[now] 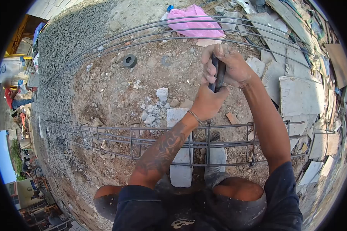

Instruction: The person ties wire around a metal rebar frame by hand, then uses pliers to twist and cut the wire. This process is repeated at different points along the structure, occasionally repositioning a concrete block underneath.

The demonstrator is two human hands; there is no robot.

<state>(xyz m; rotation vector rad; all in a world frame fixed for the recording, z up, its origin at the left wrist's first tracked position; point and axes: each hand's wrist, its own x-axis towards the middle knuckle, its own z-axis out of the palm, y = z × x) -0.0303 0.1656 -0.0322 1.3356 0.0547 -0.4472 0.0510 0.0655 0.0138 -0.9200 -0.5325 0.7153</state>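
Observation:
Both of my hands are raised in front of me on a dark, narrow tool (219,72) with two long parts, like pincer handles; its ends are hidden by my fingers. My left hand (211,101), with a bracelet at the wrist, is closed round its lower end. Above it, my right hand (235,65) wraps the upper part, thumb on top and fingers curled over the far side. Below the hands, a rebar cage (196,144) of long bars and square stirrups lies crosswise in front of my knees. My left forearm passes over the cage.
Beyond my hands, several long loose bars (142,37) curve across the ground. A dark ring-shaped coil (130,61) and a pink plastic bag (194,21) lie there. Pale blocks (181,175) sit under the cage. Gravel (73,42) spreads left, boards (301,95) right. A person (14,98) is far left.

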